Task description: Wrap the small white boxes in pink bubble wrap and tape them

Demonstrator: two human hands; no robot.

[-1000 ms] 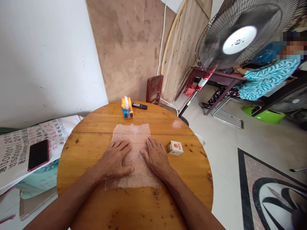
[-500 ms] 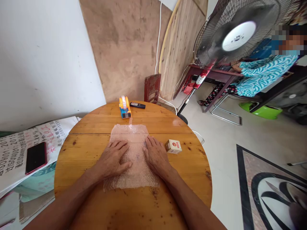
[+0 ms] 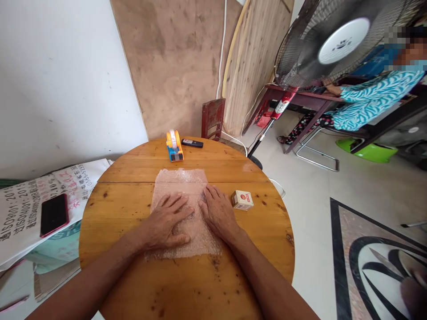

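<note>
A sheet of clear bubble wrap (image 3: pixel 182 180) lies flat on the round wooden table (image 3: pixel 115 200). My left hand (image 3: pixel 170 221) rests on its left and middle part, palm down with the fingers spread. On the sheet's right edge lies my right hand (image 3: pixel 218 211), also palm down with its fingers stretched out. Just right of that hand stands a small cream box (image 3: pixel 242 200) with red print. Beyond the sheet's far edge is a blue and orange tape dispenser (image 3: pixel 174 146) holding a roll of clear tape.
A black remote-like device (image 3: pixel 192 143) lies beside the dispenser. To the left, a phone (image 3: pixel 54 214) rests on printed paper (image 3: pixel 20 200). A red-brown chair (image 3: pixel 212 118) stands behind the table. At right are a standing fan (image 3: pixel 343 41) and a seated person (image 3: pixel 376 102).
My left hand has slid right, further over the middle of the bubble wrap, and its fingers have spread wider. My right hand has stayed at the sheet's right edge. The view has shifted slightly.
</note>
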